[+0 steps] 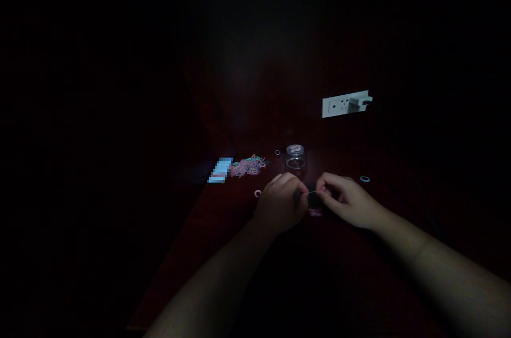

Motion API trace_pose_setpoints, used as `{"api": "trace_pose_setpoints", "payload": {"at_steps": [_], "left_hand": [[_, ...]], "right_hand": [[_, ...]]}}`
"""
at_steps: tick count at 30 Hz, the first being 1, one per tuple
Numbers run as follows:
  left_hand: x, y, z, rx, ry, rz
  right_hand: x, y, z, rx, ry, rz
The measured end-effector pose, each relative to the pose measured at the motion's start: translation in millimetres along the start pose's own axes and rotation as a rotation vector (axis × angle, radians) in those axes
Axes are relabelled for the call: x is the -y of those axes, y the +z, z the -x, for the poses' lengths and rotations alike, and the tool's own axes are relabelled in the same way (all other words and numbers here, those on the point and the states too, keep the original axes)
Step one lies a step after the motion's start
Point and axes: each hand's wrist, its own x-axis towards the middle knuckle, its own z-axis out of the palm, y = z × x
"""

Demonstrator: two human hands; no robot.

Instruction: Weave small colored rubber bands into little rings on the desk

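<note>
Bare forearms [215, 285] extend from the frame's lower edge to just right of centre, where left hand [281, 204] and right hand [353, 204], each grip pinched closed, hold a thin, pale strand [312, 192] lengthwise between them, nearly level.

Dark reddish table [191, 242] with glowing phone [221, 170], heap of colourful bands [249, 166], lidded clear jar [295, 157], scattered loose rings [364, 179].

A dark reddish tabletop [191, 237] is seen beneath the fingers [322, 182], its left edge run diagonally toward the lower left. Beyond them, a dim, dark red wall [255, 93] is faintly lit. Above and right of them, a white socket panel [337, 106] is mounted, a plug [364, 101] inserted. The surroundings are lost in blackness.
</note>
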Motion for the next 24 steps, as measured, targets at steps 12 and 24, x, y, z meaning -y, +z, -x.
{"api": "trace_pose_setpoints", "payload": {"at_steps": [12,24], "left_hand": [[0.5,0.7,-0.9,-0.008,0.002,-0.003],[-1.4,-0.7,-1.1,-0.003,-0.014,-0.003]], "right_hand": [[0.1,-0.6,0.1,0.008,0.009,0.007],[-3.5,1.2,1.0,0.012,0.012,0.001]]}}
